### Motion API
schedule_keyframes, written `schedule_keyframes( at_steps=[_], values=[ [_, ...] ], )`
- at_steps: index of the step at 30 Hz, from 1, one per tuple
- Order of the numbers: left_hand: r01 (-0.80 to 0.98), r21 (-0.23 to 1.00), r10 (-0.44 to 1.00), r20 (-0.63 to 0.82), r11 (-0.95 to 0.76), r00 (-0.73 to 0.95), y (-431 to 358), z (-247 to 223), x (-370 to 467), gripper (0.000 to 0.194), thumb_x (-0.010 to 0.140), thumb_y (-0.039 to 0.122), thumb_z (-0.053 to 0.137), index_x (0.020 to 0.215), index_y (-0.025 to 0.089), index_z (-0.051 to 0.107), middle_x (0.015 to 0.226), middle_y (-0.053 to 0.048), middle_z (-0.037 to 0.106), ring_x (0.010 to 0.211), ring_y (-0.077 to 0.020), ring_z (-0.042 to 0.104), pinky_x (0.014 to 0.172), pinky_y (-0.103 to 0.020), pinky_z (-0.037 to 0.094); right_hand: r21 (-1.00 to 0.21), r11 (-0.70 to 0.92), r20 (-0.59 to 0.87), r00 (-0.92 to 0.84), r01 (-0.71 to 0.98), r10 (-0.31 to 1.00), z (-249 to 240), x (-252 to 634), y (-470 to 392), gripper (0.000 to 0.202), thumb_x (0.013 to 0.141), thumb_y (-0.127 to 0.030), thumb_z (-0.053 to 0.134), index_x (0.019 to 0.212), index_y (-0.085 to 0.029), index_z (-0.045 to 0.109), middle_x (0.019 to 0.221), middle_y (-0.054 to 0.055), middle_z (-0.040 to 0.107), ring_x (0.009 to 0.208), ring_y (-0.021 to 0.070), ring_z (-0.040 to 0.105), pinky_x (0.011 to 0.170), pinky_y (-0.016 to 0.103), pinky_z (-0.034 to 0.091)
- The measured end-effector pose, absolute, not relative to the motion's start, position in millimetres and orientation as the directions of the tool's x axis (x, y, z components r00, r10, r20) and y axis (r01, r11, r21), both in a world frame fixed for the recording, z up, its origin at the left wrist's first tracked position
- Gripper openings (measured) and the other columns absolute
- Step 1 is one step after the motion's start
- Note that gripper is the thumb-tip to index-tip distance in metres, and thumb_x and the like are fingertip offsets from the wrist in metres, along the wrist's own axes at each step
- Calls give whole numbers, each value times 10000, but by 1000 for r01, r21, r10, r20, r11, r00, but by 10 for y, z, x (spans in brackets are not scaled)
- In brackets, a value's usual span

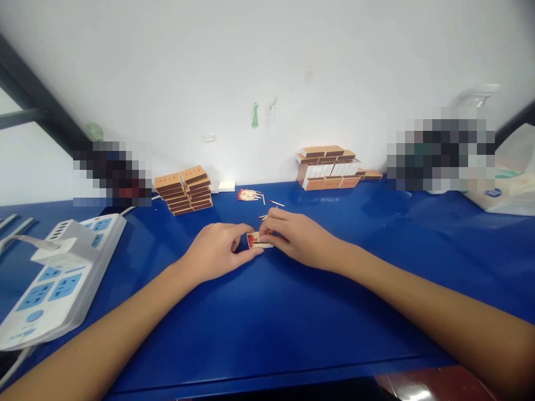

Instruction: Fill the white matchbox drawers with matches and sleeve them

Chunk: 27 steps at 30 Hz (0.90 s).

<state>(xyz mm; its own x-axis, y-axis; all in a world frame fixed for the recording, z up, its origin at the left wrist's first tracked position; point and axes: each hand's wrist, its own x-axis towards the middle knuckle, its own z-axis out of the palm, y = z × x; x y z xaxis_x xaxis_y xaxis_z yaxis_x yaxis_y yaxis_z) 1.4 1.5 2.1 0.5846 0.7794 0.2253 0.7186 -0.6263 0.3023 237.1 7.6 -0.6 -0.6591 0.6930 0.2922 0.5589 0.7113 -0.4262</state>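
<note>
A small white tray (251, 247) of red-tipped matches lies on the blue table. My left hand (217, 252) holds its left end between thumb and forefinger. At the tray's right end, my right hand (295, 235) has its fingers pinched together over the matches; whatever is between the fingertips is too small to make out. Just beyond the hands lie a few loose matches (277, 203), and behind them a small pile of matches (249, 195).
Stacked matchboxes (186, 190) stand at the back left, more matchboxes (330, 170) at the back right against the wall. A white box (226, 186) sits between them. A power strip (62, 284) lies at left, a plastic bag (501, 184) at far right.
</note>
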Motion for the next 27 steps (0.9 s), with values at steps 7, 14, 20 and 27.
schedule_keyframes(
  at_steps=[7,14,20,27],
  values=[
    [720,311,784,220,-620,581,18,32,13,363,944,568,623,994,228,740,570,58,540,526,-110,491,538,-271,291,-466,681,281,-636,564,719,4,2345,63,144,1034,-303,568,998,-195,657,1013,40,630,816,146,594,724,295,439],
    [715,313,780,224,-625,584,14,28,13,370,947,577,615,1002,233,741,576,51,545,526,-113,490,538,-271,288,-495,669,289,-622,554,728,8,2347,61,132,1024,-275,580,951,-194,654,965,23,617,783,130,566,701,280,419],
    [714,311,778,229,-627,584,23,14,11,367,948,579,613,1009,241,741,584,50,557,528,-114,497,541,-267,292,-485,667,313,-600,566,737,54,2384,72,125,1000,-295,617,952,-193,673,923,26,616,791,140,557,696,280,414],
    [714,316,781,226,-624,582,15,34,14,371,946,577,616,997,232,743,571,49,549,522,-115,495,538,-270,287,-534,634,250,-612,559,750,29,2359,72,155,1006,-286,604,903,-190,670,918,20,615,756,125,549,689,280,409]
  ],
)
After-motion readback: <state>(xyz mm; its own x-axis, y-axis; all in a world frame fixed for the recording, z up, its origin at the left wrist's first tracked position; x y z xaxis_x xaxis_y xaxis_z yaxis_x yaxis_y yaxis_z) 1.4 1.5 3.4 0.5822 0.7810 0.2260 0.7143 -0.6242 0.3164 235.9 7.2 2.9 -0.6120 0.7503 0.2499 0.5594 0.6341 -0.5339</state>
